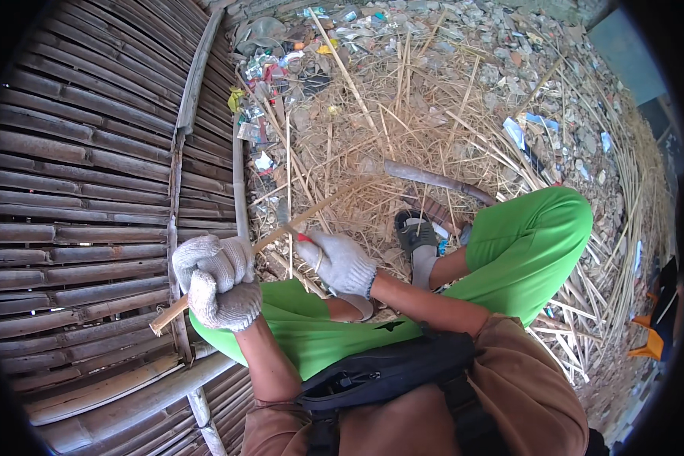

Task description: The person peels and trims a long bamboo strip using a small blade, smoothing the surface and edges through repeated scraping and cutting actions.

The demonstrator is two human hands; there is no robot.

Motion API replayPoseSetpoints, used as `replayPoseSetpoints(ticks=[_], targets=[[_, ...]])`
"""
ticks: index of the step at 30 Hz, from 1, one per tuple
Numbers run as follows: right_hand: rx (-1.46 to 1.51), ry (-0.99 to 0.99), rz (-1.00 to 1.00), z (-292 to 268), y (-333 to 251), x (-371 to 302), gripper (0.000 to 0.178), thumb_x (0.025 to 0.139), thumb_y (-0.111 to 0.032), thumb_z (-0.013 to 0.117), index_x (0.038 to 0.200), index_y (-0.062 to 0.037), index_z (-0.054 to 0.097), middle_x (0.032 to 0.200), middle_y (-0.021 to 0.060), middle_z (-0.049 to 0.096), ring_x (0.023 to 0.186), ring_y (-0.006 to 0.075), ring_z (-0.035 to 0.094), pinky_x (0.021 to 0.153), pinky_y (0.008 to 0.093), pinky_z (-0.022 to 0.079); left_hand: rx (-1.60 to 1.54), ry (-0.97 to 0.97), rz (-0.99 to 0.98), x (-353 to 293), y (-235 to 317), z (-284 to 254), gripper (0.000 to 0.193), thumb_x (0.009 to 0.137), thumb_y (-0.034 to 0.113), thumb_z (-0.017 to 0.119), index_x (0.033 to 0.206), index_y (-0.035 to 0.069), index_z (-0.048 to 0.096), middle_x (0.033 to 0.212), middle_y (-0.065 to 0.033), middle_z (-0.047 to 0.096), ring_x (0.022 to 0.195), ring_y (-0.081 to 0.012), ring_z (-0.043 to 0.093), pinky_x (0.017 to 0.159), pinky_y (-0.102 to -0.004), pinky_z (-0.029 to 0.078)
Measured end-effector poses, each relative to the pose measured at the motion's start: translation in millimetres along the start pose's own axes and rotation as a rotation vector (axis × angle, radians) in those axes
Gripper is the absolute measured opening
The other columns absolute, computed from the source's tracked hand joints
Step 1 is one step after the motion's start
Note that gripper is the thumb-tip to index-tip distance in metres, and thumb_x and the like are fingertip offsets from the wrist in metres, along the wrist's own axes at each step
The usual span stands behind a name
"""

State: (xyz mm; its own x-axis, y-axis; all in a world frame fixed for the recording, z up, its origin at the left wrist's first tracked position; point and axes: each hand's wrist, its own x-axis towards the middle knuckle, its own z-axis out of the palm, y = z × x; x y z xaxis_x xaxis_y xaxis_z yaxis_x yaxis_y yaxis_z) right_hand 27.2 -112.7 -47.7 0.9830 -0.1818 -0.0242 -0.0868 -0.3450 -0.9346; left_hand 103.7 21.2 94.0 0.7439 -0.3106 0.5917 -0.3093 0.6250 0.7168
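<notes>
My left hand (220,280), in a pale knitted work glove, is closed round a bamboo strip (321,207). One end of the strip sticks out below that fist, and the rest slants up and to the right, over the ground. My right hand (339,262), gloved the same way, grips a small knife (304,238) with a red handle. Its short blade meets the strip a little beyond my left fist. Most of the handle is hidden inside the glove.
A bamboo-slat platform (76,235) fills the left side. A long curved blade (433,178) lies past my sandalled foot (416,235). Straw-like shavings (357,144), rubble and plastic scraps cover the ground ahead. Thin bamboo strips (585,292) are piled on the right.
</notes>
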Motion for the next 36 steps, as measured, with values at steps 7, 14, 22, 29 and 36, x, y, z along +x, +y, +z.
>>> replayPoseSetpoints(ticks=[7,14,22,29,36], targets=[[0.02,0.02,-0.02,-18,19,9,0.062,0.109,-0.058,0.042,0.115,-0.0025,0.07,0.092,0.0287,0.071,0.092,0.049,0.07,0.079,0.0562,0.053,0.0,-0.069,0.016,-1,-3,9,0.035,0.102,0.025,0.064,0.12,-0.004,0.063,0.061,0.0056,0.037,0.049,-0.01,0.036,0.047,-0.0288,0.034],[-0.04,-0.058,0.04,-21,9,7,0.061,0.107,-0.059,0.044,0.113,-0.0033,0.07,0.092,0.0276,0.071,0.092,0.0491,0.07,0.079,0.0557,0.054,0.067,-0.074,0.001,-3,2,7,0.028,0.101,0.024,0.064,0.113,-0.001,0.063,0.063,0.005,0.039,0.051,-0.0104,0.038,0.047,-0.0287,0.035],[-0.014,-0.026,0.0,-11,14,11,0.064,0.108,-0.06,0.039,0.11,-0.0044,0.072,0.092,0.0268,0.072,0.089,0.0485,0.07,0.079,0.0575,0.053,0.036,-0.05,0.03,-7,1,3,0.025,0.102,0.023,0.065,0.11,0.0,0.063,0.062,0.0045,0.039,0.05,-0.0102,0.039,0.047,-0.0285,0.035],[-0.052,-0.06,0.135,-10,31,22,0.068,0.109,-0.059,0.038,0.1,0.0003,0.071,0.089,0.0278,0.071,0.09,0.0477,0.069,0.08,0.0541,0.052,0.047,-0.011,0.022,-7,3,-5,0.028,0.102,0.024,0.066,0.115,-0.001,0.063,0.062,0.0048,0.04,0.05,-0.01,0.039,0.047,-0.0283,0.035],[-0.077,0.023,0.279,-22,120,35,0.072,0.108,-0.061,0.034,0.11,-0.0004,0.073,0.104,0.0318,0.073,0.102,0.0493,0.07,0.092,0.0581,0.054,0.015,-0.147,0.03,-3,3,-3,0.03,0.101,0.023,0.066,0.118,-0.002,0.063,0.062,0.0053,0.041,0.049,-0.0101,0.038,0.047,-0.0284,0.035]])
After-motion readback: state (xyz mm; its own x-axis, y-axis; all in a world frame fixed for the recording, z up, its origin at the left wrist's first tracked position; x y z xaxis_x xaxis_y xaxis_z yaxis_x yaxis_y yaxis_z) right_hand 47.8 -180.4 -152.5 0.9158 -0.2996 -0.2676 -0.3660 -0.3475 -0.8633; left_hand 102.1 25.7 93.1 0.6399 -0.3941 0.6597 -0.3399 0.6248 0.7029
